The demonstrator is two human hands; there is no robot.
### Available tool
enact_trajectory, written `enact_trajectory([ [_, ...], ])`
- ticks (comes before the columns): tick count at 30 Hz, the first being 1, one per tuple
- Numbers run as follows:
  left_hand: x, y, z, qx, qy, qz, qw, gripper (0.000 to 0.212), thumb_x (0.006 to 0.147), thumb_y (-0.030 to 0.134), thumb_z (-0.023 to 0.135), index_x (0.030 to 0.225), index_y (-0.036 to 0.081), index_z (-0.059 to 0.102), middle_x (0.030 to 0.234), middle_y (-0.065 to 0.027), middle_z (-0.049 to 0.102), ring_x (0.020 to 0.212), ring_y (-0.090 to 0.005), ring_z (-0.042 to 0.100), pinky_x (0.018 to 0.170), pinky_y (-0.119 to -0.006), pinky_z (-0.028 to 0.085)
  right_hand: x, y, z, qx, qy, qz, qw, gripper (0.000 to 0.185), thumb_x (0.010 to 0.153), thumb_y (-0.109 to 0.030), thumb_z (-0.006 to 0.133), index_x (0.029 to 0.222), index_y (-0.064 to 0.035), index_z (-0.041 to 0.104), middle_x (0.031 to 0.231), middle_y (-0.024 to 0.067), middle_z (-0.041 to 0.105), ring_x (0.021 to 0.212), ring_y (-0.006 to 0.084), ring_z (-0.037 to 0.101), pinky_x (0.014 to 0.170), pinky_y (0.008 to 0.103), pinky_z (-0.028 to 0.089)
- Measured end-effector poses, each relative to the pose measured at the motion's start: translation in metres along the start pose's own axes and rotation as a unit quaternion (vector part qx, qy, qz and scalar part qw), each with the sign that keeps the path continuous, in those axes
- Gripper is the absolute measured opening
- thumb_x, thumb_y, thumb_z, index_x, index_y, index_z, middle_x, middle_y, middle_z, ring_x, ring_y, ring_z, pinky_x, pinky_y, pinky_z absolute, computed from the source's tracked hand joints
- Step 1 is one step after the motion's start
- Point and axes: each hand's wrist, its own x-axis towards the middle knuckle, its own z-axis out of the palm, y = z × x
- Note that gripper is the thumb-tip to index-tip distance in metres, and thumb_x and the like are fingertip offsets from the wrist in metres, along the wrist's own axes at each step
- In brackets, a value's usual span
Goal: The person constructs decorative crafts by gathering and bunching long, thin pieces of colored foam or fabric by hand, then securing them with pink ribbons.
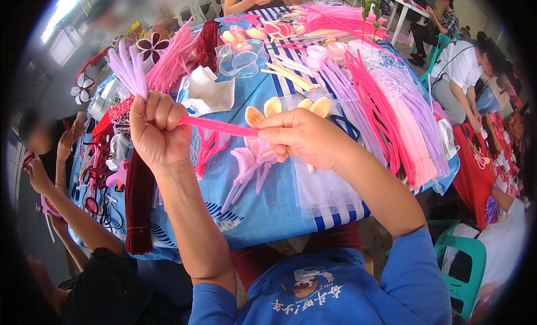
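Observation:
My left hand (161, 127) is raised over the table and closed around a bundle of pipe cleaners. Their lilac ends (128, 71) fan out above the fist. A bright pink length of pipe cleaners (220, 126) runs from that fist to my right hand (300, 136), which pinches its other end between thumb and fingers. Whether the lilac and pink parts join inside the fist is hidden. Just beyond my right hand show several cream-and-orange petal shapes (272, 106). Lilac and pink bent pipe-cleaner pieces (247, 165) lie on the cloth below the pink length.
Pink and lilac pipe-cleaner bundles (377, 115) cover the table's right side. A dark red bundle (139, 203) overhangs the front left edge. Clear plastic rings (243, 58) and a torn white box (209, 92) lie farther back. A co-worker's arm (79, 211) is at left.

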Motion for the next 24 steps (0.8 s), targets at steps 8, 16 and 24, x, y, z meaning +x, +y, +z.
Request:
enact_trajectory([
  [8,-0.001,-0.005,0.005,-0.005,-0.021,-0.001,1.000,0.016,0.083,0.007,0.048,0.069,0.005,0.041,0.054,0.0035,0.027,0.043,-0.0063,0.021,0.039,-0.022,0.019,0.006,0.007,-0.009,-0.083,-0.028,-0.006,0.996,0.020,0.084,-0.013,0.052,0.093,0.0025,0.060,0.061,0.0017,0.052,0.054,0.0082,0.048,0.051,0.0210,0.038],
  [16,-0.001,-0.001,0.005,-0.038,-0.021,-0.015,0.999,0.023,0.085,0.012,0.044,0.064,0.007,0.039,0.054,0.0035,0.027,0.044,-0.0073,0.021,0.040,-0.023,0.020,-0.009,0.000,-0.004,-0.261,-0.032,-0.097,0.960,0.024,0.086,-0.021,0.049,0.074,-0.0018,0.056,0.055,0.0007,0.049,0.049,0.0059,0.045,0.048,0.0200,0.036],
  [24,0.001,0.002,-0.003,-0.049,0.002,0.006,0.999,0.014,0.083,0.008,0.047,0.071,0.003,0.043,0.053,0.0033,0.026,0.043,-0.0069,0.021,0.039,-0.022,0.020,-0.017,0.019,-0.016,-0.254,0.018,-0.109,0.961,0.017,0.082,-0.019,0.056,0.083,-0.0012,0.057,0.063,0.0020,0.052,0.057,0.0069,0.049,0.054,0.0206,0.040],
])
